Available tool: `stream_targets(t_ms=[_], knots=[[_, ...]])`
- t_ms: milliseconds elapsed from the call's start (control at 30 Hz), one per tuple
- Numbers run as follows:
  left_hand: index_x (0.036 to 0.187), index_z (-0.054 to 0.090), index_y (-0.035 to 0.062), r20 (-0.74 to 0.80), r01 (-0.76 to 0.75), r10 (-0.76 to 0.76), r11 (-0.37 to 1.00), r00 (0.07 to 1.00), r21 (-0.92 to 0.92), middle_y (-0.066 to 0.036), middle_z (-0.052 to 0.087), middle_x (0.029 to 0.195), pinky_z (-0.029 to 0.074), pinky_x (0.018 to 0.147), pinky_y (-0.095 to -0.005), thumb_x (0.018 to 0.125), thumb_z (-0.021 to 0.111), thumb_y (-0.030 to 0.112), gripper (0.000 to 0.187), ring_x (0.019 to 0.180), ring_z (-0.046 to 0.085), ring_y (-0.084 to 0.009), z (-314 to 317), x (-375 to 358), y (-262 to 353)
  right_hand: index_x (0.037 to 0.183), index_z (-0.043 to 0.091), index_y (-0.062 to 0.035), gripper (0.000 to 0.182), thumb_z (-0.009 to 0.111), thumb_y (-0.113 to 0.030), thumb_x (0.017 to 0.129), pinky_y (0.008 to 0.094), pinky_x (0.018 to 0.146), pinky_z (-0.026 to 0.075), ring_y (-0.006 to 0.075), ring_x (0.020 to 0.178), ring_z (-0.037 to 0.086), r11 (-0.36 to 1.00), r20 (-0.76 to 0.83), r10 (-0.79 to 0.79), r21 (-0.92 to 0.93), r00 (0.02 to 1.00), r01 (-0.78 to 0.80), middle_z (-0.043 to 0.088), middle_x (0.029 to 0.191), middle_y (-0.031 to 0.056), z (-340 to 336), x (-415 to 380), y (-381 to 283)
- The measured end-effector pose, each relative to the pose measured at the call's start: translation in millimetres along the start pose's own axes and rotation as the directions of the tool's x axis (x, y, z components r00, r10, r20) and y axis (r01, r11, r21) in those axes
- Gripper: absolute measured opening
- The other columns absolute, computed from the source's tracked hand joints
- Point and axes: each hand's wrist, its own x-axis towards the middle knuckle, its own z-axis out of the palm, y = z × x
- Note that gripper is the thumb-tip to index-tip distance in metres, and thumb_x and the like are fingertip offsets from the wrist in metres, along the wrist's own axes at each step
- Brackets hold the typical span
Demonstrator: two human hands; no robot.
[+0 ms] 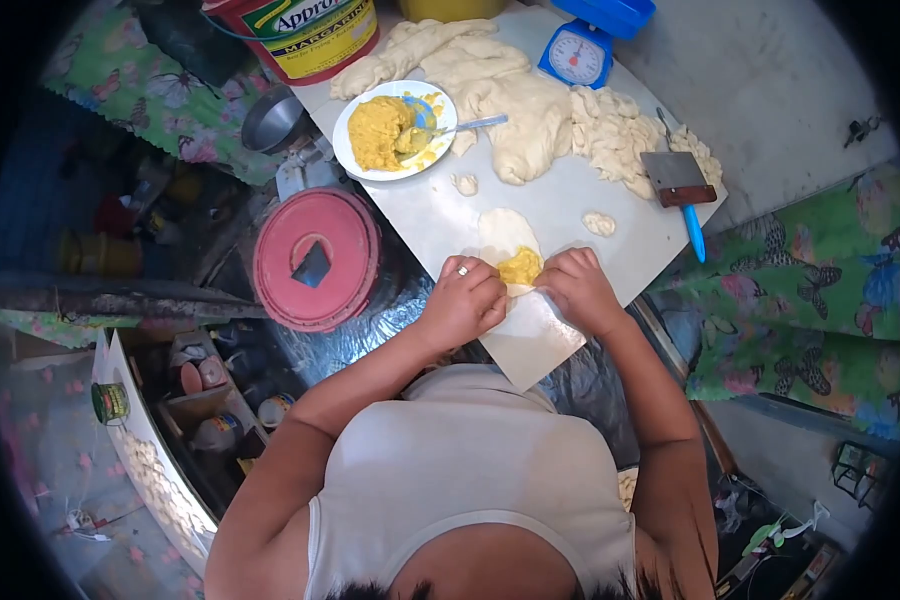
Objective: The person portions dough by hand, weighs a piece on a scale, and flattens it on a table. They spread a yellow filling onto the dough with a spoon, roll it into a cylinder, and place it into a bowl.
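Note:
On the work table in front of me lies a flat, oval piece of dough (507, 228) with yellow filling (520, 268) on its near end. My left hand (467, 298) grips the near left edge of this dough, fingers curled. At the near right edge, my right hand (577, 290) pinches the dough beside the filling. Both hands partly cover the dough's near edge. Beyond them, a white plate (345, 155) holds a mound of yellow filling (378, 132) and a utensil (480, 123) whose handle points right. A small dough lump (599, 223) sits right of my hands.
A large dough mass (530, 120) spreads across the far table, with cut pieces at right. A blue scale (577, 55) stands behind it. A dough scraper (675, 175) and blue handle (693, 232) lie right. A margarine bucket (315, 40) and red-lidded bucket (280, 255) stand left.

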Motion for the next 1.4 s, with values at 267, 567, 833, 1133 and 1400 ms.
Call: stream_targets(t_ms=[267,567,833,1133,1400], knots=[[0.088,0.062,0.0075,-0.032,0.026,-0.029,0.996,0.999,-0.086,-0.005,0.061,0.086,0.041,0.086,-0.0385,0.071,0.069,0.007,0.019,0.086,0.059,-0.0238,-2.3,-3.2,1.0,0.088,0.062,-0.0101,0.010,0.066,-0.008,0.079,0.0376,0.089,0.036,0.0241,0.102,0.052,0.965,-0.040,0.119,0.240,0.992,-0.106,0.059,0.099,0.0055,-4.4,3.1,-7.2],[0.094,0.063,0.0059,0.043,0.043,-0.037,0.990,0.998,-0.137,-0.007,0.059,0.090,0.041,0.086,-0.0388,0.076,0.068,0.010,0.019,0.088,0.058,-0.0271,-6.1,-5.7,4.0,0.083,0.061,-0.0107,0.012,0.069,-0.010,0.074,0.0383,0.091,0.035,0.0227,0.089,0.058,0.978,-0.062,-0.021,0.205,0.998,0.034,0.062,0.085,0.0018,1.3,-5.6,11.3],[0.091,0.062,0.0067,0.035,0.043,-0.048,0.992,0.998,0.119,-0.007,0.058,0.093,0.040,0.083,-0.0394,0.075,0.072,0.016,0.021,0.092,0.056,-0.0258,5.2,-0.1,13.8,0.081,0.064,-0.0113,0.011,0.067,-0.005,0.073,0.0365,0.089,0.035,0.0216,0.089,0.056,0.933,0.074,-0.005,0.360,0.997,-0.022,0.061,0.080,0.0007,-15.9,16.9,8.1],[0.084,0.061,0.0062,-0.017,-0.053,0.052,0.997,0.998,-0.063,-0.007,0.062,0.091,0.041,0.085,-0.0414,0.076,0.069,0.013,0.013,0.086,0.057,-0.0258,-2.2,-2.9,-0.3,0.081,0.064,-0.0111,0.010,0.068,-0.005,0.074,0.0362,0.090,0.036,0.0202,0.090,0.058,0.912,0.073,0.042,0.404,0.996,-0.068,0.062,0.082,0.0005,-17.0,0.6,11.4],[0.086,0.063,0.0041,0.013,0.593,-0.610,0.763,0.792,-0.257,-0.012,0.064,0.082,0.045,0.076,-0.0367,0.083,0.066,0.009,0.006,0.081,0.060,-0.0280,-3.5,22.8,-19.6,0.082,0.064,-0.0101,0.005,0.066,-0.007,0.078,0.0367,0.086,0.038,0.0205,0.084,0.058,0.588,0.129,0.533,0.654,0.836,-0.476,0.061,0.080,0.0023,1.1,33.7,15.4]])
